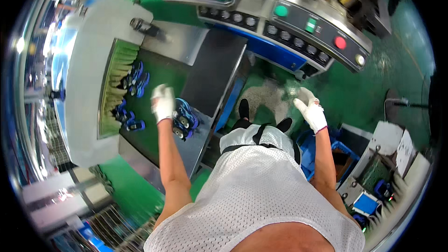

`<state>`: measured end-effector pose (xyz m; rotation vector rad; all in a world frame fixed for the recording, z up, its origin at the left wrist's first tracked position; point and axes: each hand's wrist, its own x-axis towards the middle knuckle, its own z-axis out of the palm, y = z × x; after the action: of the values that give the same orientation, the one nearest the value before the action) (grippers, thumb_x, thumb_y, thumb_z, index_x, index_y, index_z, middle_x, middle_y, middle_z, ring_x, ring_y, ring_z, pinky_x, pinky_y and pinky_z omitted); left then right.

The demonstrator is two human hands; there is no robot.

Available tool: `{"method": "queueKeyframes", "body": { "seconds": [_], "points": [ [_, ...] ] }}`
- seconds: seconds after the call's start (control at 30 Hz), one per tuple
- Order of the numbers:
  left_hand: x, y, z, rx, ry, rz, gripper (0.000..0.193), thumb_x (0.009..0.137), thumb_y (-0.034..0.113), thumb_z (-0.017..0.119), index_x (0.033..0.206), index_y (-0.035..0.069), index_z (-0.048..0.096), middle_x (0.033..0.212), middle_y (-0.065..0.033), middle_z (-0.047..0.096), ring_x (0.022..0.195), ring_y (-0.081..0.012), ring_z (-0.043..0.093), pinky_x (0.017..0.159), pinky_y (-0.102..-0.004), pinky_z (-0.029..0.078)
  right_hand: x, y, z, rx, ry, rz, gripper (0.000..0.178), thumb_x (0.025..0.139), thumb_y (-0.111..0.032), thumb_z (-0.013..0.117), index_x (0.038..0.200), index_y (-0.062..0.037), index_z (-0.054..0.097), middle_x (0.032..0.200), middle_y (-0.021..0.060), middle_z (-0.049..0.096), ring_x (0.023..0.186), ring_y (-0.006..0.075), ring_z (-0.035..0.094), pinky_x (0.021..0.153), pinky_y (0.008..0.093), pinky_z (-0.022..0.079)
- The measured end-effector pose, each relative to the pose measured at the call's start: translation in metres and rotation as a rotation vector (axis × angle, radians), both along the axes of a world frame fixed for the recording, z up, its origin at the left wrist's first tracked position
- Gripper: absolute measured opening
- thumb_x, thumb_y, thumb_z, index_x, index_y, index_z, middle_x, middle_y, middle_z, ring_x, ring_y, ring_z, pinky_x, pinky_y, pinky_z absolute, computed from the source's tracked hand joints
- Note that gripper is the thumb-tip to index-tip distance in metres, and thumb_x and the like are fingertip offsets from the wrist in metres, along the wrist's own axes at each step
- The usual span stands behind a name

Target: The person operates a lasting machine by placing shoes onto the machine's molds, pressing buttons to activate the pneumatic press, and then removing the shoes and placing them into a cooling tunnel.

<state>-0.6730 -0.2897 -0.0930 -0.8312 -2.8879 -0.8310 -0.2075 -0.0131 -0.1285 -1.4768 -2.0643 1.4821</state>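
My left hand (163, 103), in a white glove, is over the belt just left of a pair of blue-and-black shoes (185, 120). Motion smears its fingers, so I cannot tell whether they hold anything. Those shoes rest on the metal ledge beside the green conveyor belt (161, 72). More blue-and-black shoes (136, 80) lie on the belt, near the fringed curtain (116, 77) of a grey machine. Off to the right, over the floor, my gloved right hand (311, 110) is open, thumb apart from the fingers, with nothing visible in it.
Ahead stands a machine with control panels (317, 25) bearing red and green buttons, above a row of gauges. A blue crate (345, 151) is beside my right arm. At the lower right, another curtained opening (380, 205) has a blue-and-black shoe (383, 190) near it.
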Motion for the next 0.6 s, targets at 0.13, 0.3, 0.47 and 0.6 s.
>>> {"method": "queueKeyframes", "body": {
  "seconds": [0.13,0.3,0.47,0.6],
  "points": [
    [-0.061,-0.173,-0.022,-0.030,0.123,0.497,0.035,0.104,0.027,0.058,0.129,0.003,0.062,0.122,-0.0174,0.070,0.110,-0.0333,0.068,0.097,-0.0422,0.052,-0.117,-0.013,-0.021,0.033,0.056,0.248,0.066,0.091,-0.030,0.074,0.145,0.0024,0.053,0.143,0.0229,0.060,0.134,0.0324,0.058,0.112,0.0398,0.045],
    [0.024,-0.142,-0.085,-0.006,-0.201,0.482,0.057,0.093,0.034,0.072,0.137,0.000,0.058,0.142,-0.0268,0.053,0.131,-0.0410,0.054,0.111,-0.0482,0.043,-0.268,-0.068,-0.003,-0.154,-0.057,0.567,0.071,0.093,-0.038,0.069,0.146,0.0048,0.050,0.147,0.0240,0.057,0.139,0.0325,0.054,0.115,0.0395,0.043],
    [0.060,-0.118,-0.123,0.072,-0.330,0.518,0.061,0.092,0.035,0.074,0.141,0.003,0.057,0.152,-0.0344,0.037,0.134,-0.0501,0.047,0.114,-0.0516,0.039,-0.386,-0.156,-0.026,-0.245,-0.173,0.922,0.083,0.086,-0.046,0.070,0.149,0.0034,0.048,0.148,0.0286,0.054,0.140,0.0363,0.052,0.115,0.0417,0.043],
    [0.052,-0.146,-0.139,0.298,-0.428,0.532,0.077,0.088,0.015,0.078,0.153,0.000,0.040,0.152,-0.0276,0.044,0.140,-0.0410,0.046,0.117,-0.0468,0.038,-0.439,-0.237,-0.051,0.036,-0.292,1.289,0.083,0.084,-0.038,0.068,0.152,0.0010,0.041,0.153,0.0316,0.042,0.137,0.0445,0.051,0.112,0.0483,0.046]
  ]
}}
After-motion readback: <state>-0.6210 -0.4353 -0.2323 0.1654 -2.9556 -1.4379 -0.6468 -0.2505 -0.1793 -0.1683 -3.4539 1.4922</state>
